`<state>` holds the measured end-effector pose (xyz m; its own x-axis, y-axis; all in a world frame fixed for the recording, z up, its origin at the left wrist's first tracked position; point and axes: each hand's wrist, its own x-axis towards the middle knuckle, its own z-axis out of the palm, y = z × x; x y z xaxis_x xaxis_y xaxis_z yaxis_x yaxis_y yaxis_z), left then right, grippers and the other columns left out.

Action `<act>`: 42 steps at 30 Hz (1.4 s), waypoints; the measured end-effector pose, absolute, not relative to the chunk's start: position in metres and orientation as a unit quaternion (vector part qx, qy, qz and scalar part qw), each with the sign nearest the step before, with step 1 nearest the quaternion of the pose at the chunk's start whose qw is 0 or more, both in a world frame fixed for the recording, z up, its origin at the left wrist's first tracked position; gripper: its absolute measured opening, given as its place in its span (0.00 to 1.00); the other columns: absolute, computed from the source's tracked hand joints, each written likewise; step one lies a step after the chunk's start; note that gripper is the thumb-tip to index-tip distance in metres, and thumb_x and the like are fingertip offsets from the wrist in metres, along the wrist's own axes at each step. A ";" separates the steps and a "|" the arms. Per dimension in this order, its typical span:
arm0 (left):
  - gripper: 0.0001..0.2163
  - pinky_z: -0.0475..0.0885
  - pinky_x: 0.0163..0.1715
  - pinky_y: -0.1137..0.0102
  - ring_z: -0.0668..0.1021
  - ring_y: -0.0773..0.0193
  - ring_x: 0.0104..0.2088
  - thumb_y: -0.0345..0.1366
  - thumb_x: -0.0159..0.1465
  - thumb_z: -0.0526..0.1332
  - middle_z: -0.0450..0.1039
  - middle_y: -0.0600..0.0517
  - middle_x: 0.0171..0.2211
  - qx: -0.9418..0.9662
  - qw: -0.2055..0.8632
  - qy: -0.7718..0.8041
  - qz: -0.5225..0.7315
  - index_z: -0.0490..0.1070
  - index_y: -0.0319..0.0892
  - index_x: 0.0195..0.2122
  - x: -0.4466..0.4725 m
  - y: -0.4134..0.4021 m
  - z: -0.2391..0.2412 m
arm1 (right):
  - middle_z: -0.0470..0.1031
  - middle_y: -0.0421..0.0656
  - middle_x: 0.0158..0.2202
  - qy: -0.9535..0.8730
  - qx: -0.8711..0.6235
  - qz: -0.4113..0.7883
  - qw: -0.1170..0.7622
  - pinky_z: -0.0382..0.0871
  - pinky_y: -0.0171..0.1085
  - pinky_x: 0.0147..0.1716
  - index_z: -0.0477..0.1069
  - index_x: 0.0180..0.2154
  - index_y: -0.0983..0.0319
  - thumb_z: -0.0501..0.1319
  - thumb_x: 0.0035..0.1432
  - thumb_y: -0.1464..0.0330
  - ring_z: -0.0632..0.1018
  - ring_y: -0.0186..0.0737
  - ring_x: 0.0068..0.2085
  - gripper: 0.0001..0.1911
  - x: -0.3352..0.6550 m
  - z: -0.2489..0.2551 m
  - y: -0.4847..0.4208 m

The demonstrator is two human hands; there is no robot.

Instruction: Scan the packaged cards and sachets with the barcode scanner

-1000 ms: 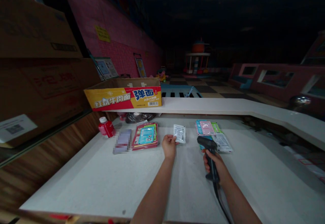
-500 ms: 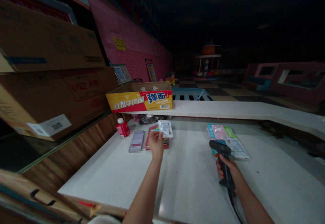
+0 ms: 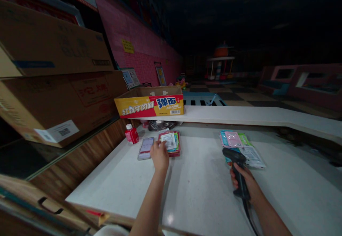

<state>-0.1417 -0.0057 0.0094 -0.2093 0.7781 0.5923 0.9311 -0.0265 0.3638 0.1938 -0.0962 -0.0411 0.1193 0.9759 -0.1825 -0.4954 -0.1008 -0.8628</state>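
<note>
My left hand (image 3: pixel 159 154) reaches forward over the white counter (image 3: pixel 203 189) and pinches a small white sachet (image 3: pixel 168 141), which lies on top of a stack of colourful packets (image 3: pixel 175 144). A phone (image 3: pixel 145 148) lies just left of that hand. My right hand (image 3: pixel 244 182) grips the handle of a black barcode scanner (image 3: pixel 236 168), its head pointing away from me. A second pile of pastel sachets (image 3: pixel 239 146) lies just beyond the scanner.
A small red bottle (image 3: pixel 131 134) stands at the counter's left edge. A yellow and red noodle carton (image 3: pixel 151 102) sits on the raised ledge (image 3: pixel 253 116). Large cardboard boxes (image 3: pixel 53 86) fill the shelf on the left. A dark bag (image 3: pixel 161 124) lies under the ledge.
My left hand carried the white sachet from the counter's middle leftward and set it down on the colourful stack. The right hand kept its hold on the scanner.
</note>
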 end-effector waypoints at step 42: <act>0.24 0.69 0.42 0.66 0.79 0.50 0.48 0.45 0.49 0.71 0.78 0.42 0.46 -0.679 -0.243 -0.670 -0.176 0.72 0.42 0.45 0.111 0.004 -0.010 | 0.70 0.34 0.19 -0.193 -0.390 0.506 0.745 0.63 0.29 0.12 0.71 0.35 0.61 0.72 0.46 0.54 0.67 0.29 0.16 0.22 0.207 -0.016 -0.097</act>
<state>0.1110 0.0036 -0.0099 0.0388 0.9955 -0.0866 0.8242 0.0171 0.5661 0.2073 -0.0968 -0.0162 0.4132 0.9042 -0.1077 -0.6039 0.1836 -0.7756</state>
